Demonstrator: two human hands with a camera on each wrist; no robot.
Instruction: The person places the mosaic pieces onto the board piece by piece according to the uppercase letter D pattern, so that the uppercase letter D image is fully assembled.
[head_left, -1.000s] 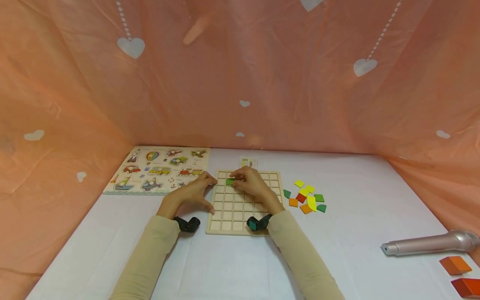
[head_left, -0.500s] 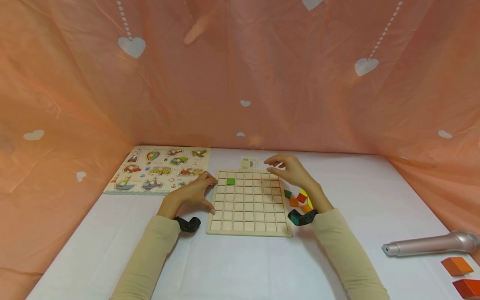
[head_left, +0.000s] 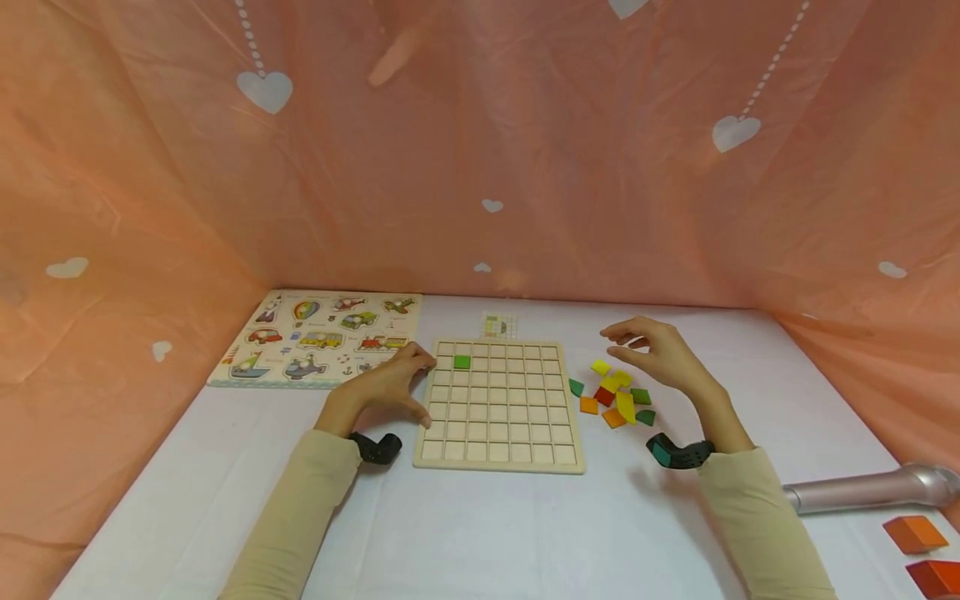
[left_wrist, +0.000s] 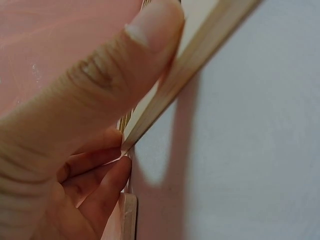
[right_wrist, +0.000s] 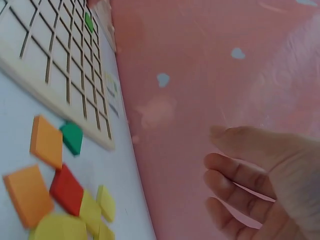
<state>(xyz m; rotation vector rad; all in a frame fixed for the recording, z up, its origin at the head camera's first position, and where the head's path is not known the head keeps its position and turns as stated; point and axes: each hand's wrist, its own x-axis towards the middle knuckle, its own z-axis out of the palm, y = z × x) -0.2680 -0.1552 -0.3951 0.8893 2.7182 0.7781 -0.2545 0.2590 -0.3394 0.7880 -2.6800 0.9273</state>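
My left hand (head_left: pixel 387 385) rests against the left edge of a wooden grid board (head_left: pixel 498 463), thumb and fingers spread apart along it. In the left wrist view the thumb (left_wrist: pixel 107 75) lies on the board's rim (left_wrist: pixel 175 75), and the fingertips touch its side further along. One green square tile (head_left: pixel 462 362) sits in a cell near the board's upper left. My right hand (head_left: pixel 663 354) hovers right of the board with nothing between its loosely bent fingers. Loose tiles lie below it, among them a red tile (head_left: pixel 604 397), an orange tile (head_left: pixel 588 406) and a yellow curved tile (head_left: pixel 626 407).
A picture puzzle board (head_left: pixel 322 340) with vehicles lies at the back left. Behind the grid board is a small pattern card (head_left: pixel 499 325). A microphone (head_left: pixel 862 490), an orange block (head_left: pixel 915 534) and a red block (head_left: pixel 936 577) lie at the right. Pink cloth (head_left: pixel 600 192) encloses the table.
My right hand has let go of the green tile in its cell and moved right, off the board and over past the loose tiles. My left hand stays at the board's edge.
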